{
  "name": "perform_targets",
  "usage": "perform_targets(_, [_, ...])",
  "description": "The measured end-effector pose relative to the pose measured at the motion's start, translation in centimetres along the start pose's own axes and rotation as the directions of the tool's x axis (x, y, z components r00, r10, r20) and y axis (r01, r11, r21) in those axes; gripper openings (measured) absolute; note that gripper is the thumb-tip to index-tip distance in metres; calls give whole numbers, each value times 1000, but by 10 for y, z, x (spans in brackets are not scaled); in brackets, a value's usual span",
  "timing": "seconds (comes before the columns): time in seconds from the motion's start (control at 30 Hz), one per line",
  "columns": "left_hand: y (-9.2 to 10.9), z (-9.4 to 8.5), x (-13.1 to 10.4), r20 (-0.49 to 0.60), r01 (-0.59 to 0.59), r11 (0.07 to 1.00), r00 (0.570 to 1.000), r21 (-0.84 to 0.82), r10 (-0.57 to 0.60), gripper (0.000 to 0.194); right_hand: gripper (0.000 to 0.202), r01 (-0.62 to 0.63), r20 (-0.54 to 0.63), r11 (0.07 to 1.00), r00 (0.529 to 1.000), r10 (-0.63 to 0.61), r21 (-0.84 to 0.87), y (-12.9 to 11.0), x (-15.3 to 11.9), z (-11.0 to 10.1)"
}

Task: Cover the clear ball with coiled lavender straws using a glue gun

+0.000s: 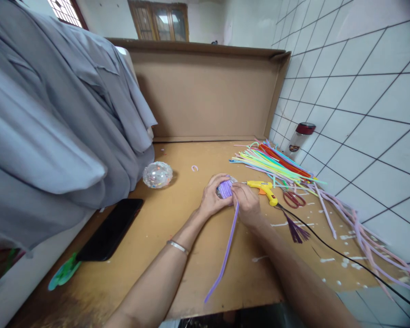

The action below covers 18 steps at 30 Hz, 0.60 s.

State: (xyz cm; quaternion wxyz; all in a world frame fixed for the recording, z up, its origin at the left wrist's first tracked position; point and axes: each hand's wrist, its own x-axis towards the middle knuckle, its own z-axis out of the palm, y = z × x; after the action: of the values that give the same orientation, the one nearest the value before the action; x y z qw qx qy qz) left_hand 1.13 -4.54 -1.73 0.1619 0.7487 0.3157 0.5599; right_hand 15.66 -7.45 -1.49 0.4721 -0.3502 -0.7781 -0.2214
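Near the middle of the table, my left hand [212, 196] is wrapped round a small round object [225, 188] covered with purple strips. My right hand [246, 203] is closed at its right side, pinching a purple strip [227, 253] against it. The strip's free end hangs down toward the table's front edge. Just right of my right hand lies a yellow glue gun [263, 188], its nozzle pointing left. Red-handled scissors [294, 199] lie beyond it. My fingers hide part of the round object.
Coloured strips [276, 159] lie at the back right near a lidded jar [300, 136]. A black cord [338, 252] runs front right. A clear ball [157, 175], black phone [111, 230] and green item [64, 272] are left. Grey cloth [54, 114] hangs there; cardboard [212, 95] stands behind.
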Motion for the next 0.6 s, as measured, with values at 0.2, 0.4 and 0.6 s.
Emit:
perform_targets(0.2, [-2,0,0,18,-14,1000,1000,15,13,46,24,28,-24,1000,999,-28,-1,3,-2,2])
perform_targets(0.4, [-4,-1,0,54,-58,996,997,70,54,52,23,41,-22,999,999,-41,-13,3,-1,2])
perform_targets(0.6, [0,-4,-1,82,-39,956,997,291,16,65,20,33,-24,999,999,-34,-18,2,1,0])
